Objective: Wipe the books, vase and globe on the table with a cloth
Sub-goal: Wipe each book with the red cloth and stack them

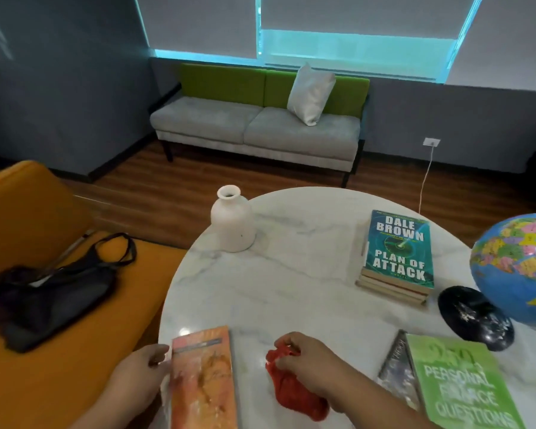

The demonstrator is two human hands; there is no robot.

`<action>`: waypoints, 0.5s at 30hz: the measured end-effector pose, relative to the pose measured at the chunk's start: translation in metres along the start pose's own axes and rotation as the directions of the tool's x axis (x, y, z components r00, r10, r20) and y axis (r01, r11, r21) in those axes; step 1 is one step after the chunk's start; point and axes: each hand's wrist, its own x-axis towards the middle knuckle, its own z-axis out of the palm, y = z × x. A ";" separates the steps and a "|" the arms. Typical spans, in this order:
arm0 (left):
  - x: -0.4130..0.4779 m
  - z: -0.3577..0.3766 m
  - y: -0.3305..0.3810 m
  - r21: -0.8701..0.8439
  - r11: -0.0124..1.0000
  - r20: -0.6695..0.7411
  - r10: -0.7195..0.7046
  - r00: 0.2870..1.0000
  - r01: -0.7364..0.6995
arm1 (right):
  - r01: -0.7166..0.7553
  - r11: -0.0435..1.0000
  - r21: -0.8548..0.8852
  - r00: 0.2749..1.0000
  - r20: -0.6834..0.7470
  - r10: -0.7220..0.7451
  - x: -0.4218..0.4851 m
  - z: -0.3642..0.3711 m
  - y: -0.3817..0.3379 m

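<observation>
**Fig.** Head view of round marble counter [291, 274]. R grip [307, 363] sits on top of the red cloth [294, 388], fingers curled & pinching its far end. Cloth is crumpled, lying on counter nr front edge, trailing under the wrist. L grip [140, 376] holds left edge of orange book [201, 379]. Book lies flat, just left of cloth, not touching it. White vase [232, 221] stands upright at far-left rim; mouth open, inside too dark to tell contents. Stack of books [396, 255], teal "Plan of Attack" on top, far right. Globe [517, 267] on black base [474, 317] at right edge. Green book [458, 382] overlaps dark book [396, 373], front right. Black bag [53, 295] lies on orange seat [28, 199], off counter.
</observation>
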 end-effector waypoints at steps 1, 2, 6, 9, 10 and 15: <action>-0.004 0.002 -0.008 0.018 0.999 0.027 -0.040 0.999 0.039 | 0.006 1.000 -0.023 1.000 0.021 -0.005 0.002 0.010 -0.002; -0.006 0.005 -0.018 0.016 0.997 0.052 -0.072 0.996 0.072 | 0.006 0.999 -0.045 0.999 0.048 -0.003 0.003 0.020 -0.005; -0.016 0.015 -0.022 -0.078 0.986 0.148 -0.136 0.980 0.149 | 0.024 0.978 -0.208 0.990 0.142 0.006 0.004 0.049 -0.012; -0.015 0.016 -0.017 -0.079 0.986 0.144 -0.131 0.981 0.144 | 0.047 0.954 -0.297 0.977 0.214 0.019 0.004 0.060 -0.011; -0.014 0.018 -0.016 -0.102 0.986 0.161 -0.118 0.980 0.136 | 0.043 0.955 -0.293 0.974 0.227 0.025 0.004 0.061 -0.010; -0.013 0.029 0.000 -0.167 0.985 0.218 -0.009 0.976 0.046 | 0.022 0.978 -0.206 0.988 0.153 0.010 -0.004 0.047 0.000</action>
